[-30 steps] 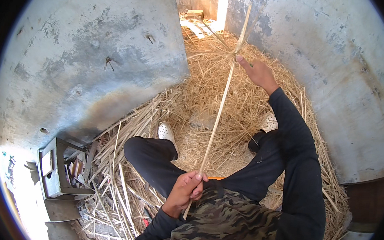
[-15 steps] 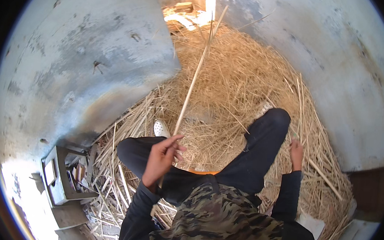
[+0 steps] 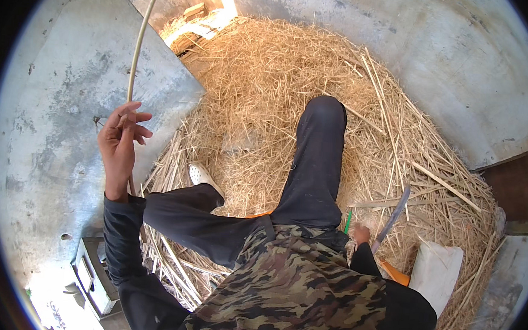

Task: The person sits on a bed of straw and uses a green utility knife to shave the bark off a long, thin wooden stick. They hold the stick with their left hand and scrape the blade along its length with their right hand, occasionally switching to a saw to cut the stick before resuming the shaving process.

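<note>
Straw heap (image 3: 270,62): one, spread wide
Strip (image 3: 137,48): one, long, pale, bowed, rising from the left hand (image 3: 122,141)
White slab (image 3: 437,273): one, at the right
Left hand: loosely gripping one strip
Grey blade (image 3: 394,214): one, just beside the right hand (image 3: 361,234)
Shoe (image 3: 201,177): one visible, white
Right hand: partly hidden; cannot tell its grip
Green stick (image 3: 349,221): one, near the right hand

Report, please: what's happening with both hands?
Left hand raised, holding long pale strip. Right hand low beside greyish blade, grip unclear. Loose straw spread in front.
</note>
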A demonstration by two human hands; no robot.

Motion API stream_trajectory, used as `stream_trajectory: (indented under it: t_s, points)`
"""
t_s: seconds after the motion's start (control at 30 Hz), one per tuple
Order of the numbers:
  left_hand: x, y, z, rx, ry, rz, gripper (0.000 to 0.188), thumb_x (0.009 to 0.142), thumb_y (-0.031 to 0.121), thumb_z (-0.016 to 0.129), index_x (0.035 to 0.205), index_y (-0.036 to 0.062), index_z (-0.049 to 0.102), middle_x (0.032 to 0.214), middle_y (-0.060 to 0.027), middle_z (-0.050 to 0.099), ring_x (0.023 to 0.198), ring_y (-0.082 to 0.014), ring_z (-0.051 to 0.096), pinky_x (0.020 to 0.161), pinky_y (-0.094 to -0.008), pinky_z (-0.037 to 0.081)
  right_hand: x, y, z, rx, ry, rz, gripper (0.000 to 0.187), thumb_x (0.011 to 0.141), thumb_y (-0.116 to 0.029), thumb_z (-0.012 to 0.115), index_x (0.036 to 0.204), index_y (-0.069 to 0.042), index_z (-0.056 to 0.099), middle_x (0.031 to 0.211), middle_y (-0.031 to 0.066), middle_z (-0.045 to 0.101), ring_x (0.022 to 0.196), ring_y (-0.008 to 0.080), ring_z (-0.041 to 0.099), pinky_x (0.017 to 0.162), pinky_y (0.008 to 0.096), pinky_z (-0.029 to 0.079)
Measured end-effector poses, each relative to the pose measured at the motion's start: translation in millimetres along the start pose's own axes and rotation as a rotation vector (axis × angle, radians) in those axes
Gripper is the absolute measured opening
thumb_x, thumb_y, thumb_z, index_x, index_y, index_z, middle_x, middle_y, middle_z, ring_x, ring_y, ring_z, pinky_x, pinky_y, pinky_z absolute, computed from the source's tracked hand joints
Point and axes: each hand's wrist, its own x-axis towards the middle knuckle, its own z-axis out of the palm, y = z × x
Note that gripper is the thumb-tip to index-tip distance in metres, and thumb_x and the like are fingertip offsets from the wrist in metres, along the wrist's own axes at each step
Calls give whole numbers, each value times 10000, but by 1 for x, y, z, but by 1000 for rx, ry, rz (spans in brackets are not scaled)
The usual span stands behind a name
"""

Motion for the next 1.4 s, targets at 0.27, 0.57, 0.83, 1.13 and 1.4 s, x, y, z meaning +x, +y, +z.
stream_trajectory:
  t_s: [0.27, 0.57, 0.83, 1.13, 1.4]
  points:
    - [-5, 0, 40, 32, 40, 84, 235, 1003, 91, 476, 1183, 12, 604, 916, -107, 692, 647, -79, 618, 550, -214, 456, -54, 53, -94, 47, -46, 391, 585, 787, -403, 682, 1136, 62, 612, 1055, 261, 667, 1028, 375, 648, 872, 439, 499]
    - [24, -68, 6, 1009, 314, 341, 209, 982, 131, 477, 1172, 132, 565, 831, -184, 682, 602, -333, 650, 510, -431, 468, -28, 87, -21, 121, 101, 473, 507, 766, -263, 644, 1168, 39, 579, 1096, 253, 649, 1058, 403, 620, 918, 467, 481]
    - [5, -31, -113, 1297, 115, 373, 134, 919, 123, 539, 976, 84, 653, 882, -155, 656, 803, -340, 640, 645, -419, 477, -58, 68, -79, 911, 224, 431, 252, 848, -272, 590, 883, -23, 576, 655, 89, 566, 566, 246, 575, 513, 405, 456]
    - [-20, 72, -171, 1573, -115, 212, 128, 841, 100, 561, 794, 0, 625, 736, -203, 535, 754, -380, 558, 651, -436, 427, -101, -249, -194, 1295, 136, -244, 110, 887, -118, 569, 869, -50, 485, 586, -13, 443, 432, 87, 438, 393, 248, 382]
    - [61, 44, -72, 1598, -344, 173, 55, 695, 2, 619, 669, 25, 660, 710, -200, 634, 725, -380, 642, 648, -448, 518, -187, -470, -214, 1364, -776, -612, 145, 915, -155, 598, 888, -45, 508, 581, 11, 491, 429, 99, 500, 389, 259, 424]
